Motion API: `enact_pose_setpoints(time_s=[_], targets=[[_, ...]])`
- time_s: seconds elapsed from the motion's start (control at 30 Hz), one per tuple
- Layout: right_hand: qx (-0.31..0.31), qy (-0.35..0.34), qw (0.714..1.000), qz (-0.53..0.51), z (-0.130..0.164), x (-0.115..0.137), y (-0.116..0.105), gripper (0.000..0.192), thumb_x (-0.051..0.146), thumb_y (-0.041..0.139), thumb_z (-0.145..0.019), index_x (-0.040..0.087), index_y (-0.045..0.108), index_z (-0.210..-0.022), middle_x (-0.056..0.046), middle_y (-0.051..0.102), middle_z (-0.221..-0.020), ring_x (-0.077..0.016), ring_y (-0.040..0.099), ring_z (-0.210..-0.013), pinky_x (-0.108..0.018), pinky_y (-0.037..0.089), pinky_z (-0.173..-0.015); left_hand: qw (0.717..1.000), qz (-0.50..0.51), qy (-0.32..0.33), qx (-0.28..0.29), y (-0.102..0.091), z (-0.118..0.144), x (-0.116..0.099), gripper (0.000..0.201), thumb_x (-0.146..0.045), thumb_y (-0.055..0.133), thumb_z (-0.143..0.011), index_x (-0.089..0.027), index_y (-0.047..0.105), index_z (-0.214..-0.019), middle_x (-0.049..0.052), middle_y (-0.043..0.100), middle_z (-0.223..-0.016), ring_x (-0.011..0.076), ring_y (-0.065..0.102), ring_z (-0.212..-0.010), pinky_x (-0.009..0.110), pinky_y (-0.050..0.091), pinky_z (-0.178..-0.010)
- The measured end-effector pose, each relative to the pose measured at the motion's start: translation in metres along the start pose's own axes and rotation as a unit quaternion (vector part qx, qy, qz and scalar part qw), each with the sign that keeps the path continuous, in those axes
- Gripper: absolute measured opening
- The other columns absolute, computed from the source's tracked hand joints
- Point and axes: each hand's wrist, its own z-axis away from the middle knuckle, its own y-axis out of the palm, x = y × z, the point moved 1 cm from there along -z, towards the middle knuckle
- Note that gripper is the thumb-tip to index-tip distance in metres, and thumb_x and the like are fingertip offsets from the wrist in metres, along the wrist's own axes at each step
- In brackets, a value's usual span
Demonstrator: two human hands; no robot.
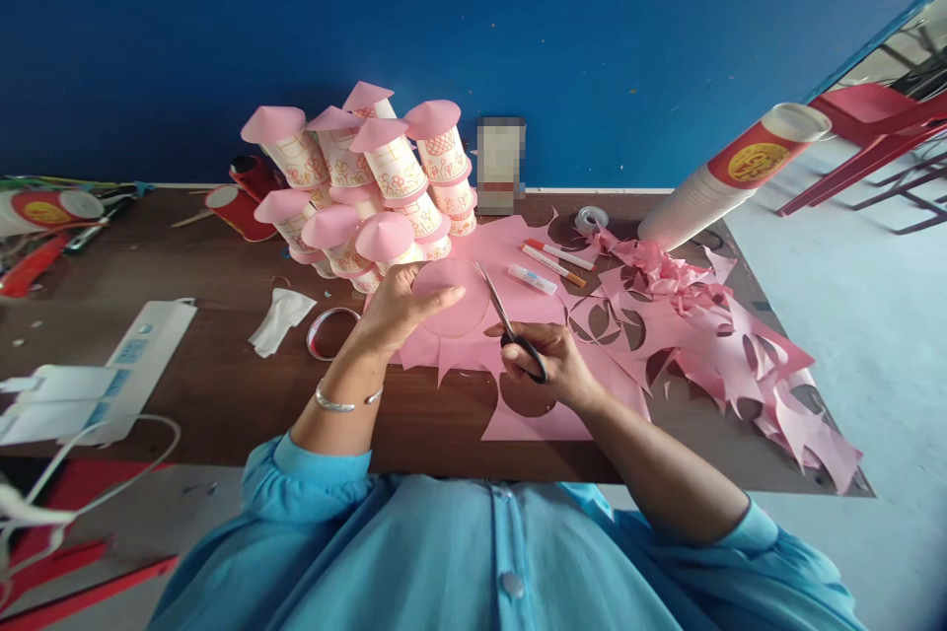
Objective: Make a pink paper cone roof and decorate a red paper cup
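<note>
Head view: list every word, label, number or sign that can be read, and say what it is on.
No text can be read.
Stack of paper cups: gold emblem on a red band, too small to read.
Cup tower: orange line patterns, no words.
Upright box by the wall: blurred out.
Power strip: markings too small.
Pens and glue stick: print too small.

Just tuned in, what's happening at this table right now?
A person is cutting pink paper. The left hand holds a pink paper circle, and the right hand works scissors at its edge. Behind the circle stands a stack of paper cups topped with pink cones. Pink scraps lie to the right, near markers and a tape roll.
</note>
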Motion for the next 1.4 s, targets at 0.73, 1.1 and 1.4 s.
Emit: enact_pose_setpoints(time_s=[0.73,1.1,1.4], targets=[[0.004,0.016,1.0,-0.011,0.001,0.0,-0.003,0.069,0.075,0.082,-0.087,0.011,0.084,-0.114,0.004,0.056,-0.057,-0.0108,0.045,-0.053,-0.029,0.039,-0.055,1.0,0.004,-0.005,0.018,-0.004,0.0,-0.007,0.039,-0.054,0.094,-0.074,-0.021,0.082,-0.09,0.008,0.083,-0.096,0.0311,0.074,-0.105,0.045,0.061,-0.105],[0.029,0.027,0.998,-0.053,0.001,0.0,-0.002,0.066,0.074,0.085,-0.085,0.012,0.084,-0.108,0.005,0.055,-0.056,-0.0097,0.044,-0.05,-0.026,0.039,-0.052,0.999,0.033,-0.022,0.005,0.0,0.004,-0.013,0.038,-0.048,0.094,-0.075,-0.021,0.083,-0.098,0.008,0.084,-0.101,0.0302,0.076,-0.104,0.042,0.062,-0.099],[0.036,0.015,0.995,-0.093,-0.002,-0.005,-0.005,0.062,0.073,0.088,-0.084,0.014,0.079,-0.102,0.001,0.064,-0.062,-0.0114,0.052,-0.053,-0.027,0.042,-0.055,0.997,0.068,-0.023,-0.017,0.006,0.009,-0.003,0.033,-0.05,0.094,-0.079,-0.022,0.083,-0.091,0.007,0.084,-0.098,0.0267,0.076,-0.094,0.039,0.064,-0.087]])
